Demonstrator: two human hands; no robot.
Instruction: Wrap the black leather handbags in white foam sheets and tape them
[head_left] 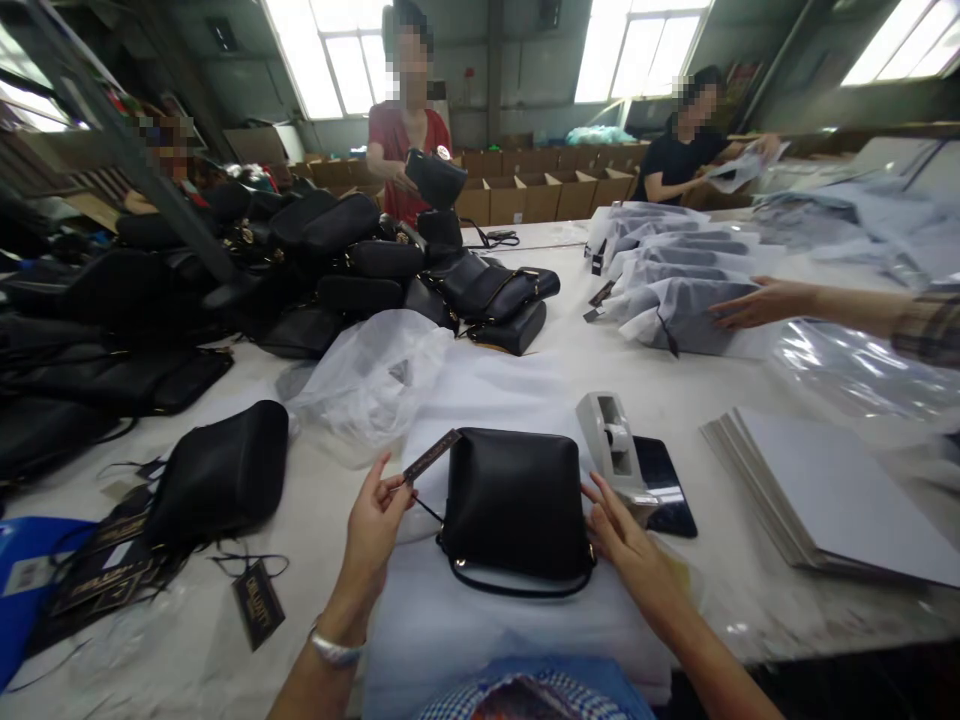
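A black handbag (517, 500) lies in front of me on sheets of white tissue paper (420, 610), its thin strap along the near edge. My left hand (381, 505) pinches a dark hang tag (431, 456) with gold lettering, joined to the bag by a cord at its left side. Against the bag's right side rests my right hand (619, 525), its fingers stretched out and apart. Just beyond that hand stand a grey tape dispenser (609, 425) and a dark phone-like slab (664, 485).
Black bags (330, 260) are heaped at the back left, another bag (225, 470) nearer, beside loose tags (259, 600). A stack of white boards (840, 490) lies right. A co-worker's hand (765, 302) touches wrapped bags (682, 290). Two more people work behind.
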